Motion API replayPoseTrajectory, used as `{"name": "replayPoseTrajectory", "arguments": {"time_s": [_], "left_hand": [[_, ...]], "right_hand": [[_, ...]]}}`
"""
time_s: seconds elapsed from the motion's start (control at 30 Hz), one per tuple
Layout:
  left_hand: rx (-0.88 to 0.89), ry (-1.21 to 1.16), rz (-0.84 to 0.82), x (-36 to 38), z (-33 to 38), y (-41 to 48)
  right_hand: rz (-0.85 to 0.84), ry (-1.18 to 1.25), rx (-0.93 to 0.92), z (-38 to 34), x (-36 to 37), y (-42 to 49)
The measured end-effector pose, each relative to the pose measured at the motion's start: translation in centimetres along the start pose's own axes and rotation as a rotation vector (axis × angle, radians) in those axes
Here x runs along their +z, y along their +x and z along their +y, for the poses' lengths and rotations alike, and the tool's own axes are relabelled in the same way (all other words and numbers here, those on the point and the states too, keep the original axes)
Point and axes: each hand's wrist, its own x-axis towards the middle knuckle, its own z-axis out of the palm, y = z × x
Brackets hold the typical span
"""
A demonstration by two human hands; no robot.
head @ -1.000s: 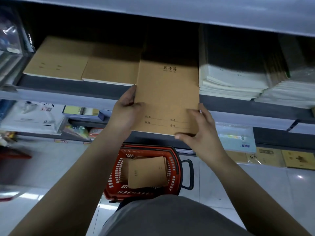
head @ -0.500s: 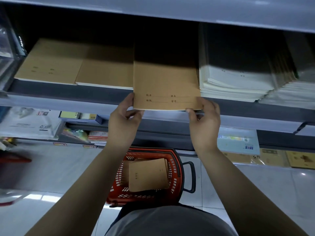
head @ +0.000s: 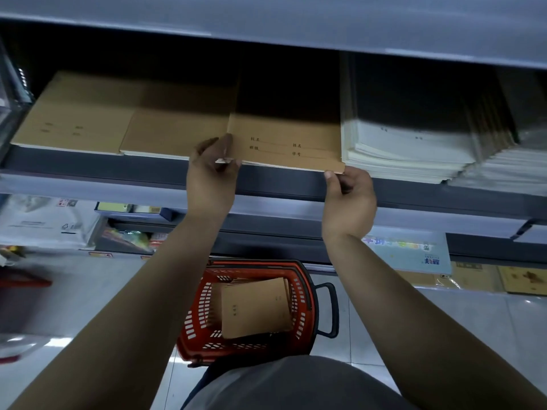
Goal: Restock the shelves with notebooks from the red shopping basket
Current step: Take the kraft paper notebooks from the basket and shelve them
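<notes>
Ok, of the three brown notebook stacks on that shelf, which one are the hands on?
The rightmost brown stack, beside the white notebooks. The left hand and right hand pinch its front corners; the other two brown stacks lie untouched.

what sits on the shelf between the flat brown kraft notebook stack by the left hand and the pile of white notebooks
In the head view, the brown kraft notebook that the left hand and right hand pinch by its front corners fills that gap.

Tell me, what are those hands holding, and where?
A brown notebook on the shelf: left hand pinches its near-left corner, right hand its near-right corner.
</notes>
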Motion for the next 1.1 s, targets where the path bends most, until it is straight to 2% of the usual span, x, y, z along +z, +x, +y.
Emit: {"name": "replayPoseTrajectory", "arguments": {"time_s": [0.13, 0.33, 0.47, 0.63, 0.8, 0.9, 1.03, 1.1], "left_hand": [[-0.061, 0.002, -0.003, 0.5, -0.9, 0.5], [-0.050, 0.004, 0.080, 1.1, -1.5, 0.0], [-0.016, 0.073, 0.074, 1.3, -1.7, -0.1], [-0.022, 0.044, -0.057, 0.4, -1.8, 0.4], [0.046, 0.138, -0.350, -1.3, -1.6, 1.0], [0.030, 0.053, -0.380, -3.1, -0.9, -0.3], [0.006, -0.131, -0.438, -6.3, -0.2, -3.5], [-0.017, -0.209, -0.464, -7.9, -0.2, -5.2]], "right_hand": [[0.015, -0.060, 0.053, -0.4, 0.2, 0.2], [0.011, -0.113, 0.120, -0.9, 0.6, 0.9], [0.006, -0.128, 0.144, -1.0, 0.9, 1.0], [0.001, -0.162, 0.120, -1.0, 1.0, 0.9], [-0.020, -0.152, 0.110, -1.1, 0.9, 0.8], [-0.079, -0.085, 0.070, -1.1, 0.0, -0.2], [-0.015, 0.066, -0.073, -0.8, -2.0, -3.2], [-0.039, 0.120, -0.086, -0.6, -2.7, -6.1]]}}
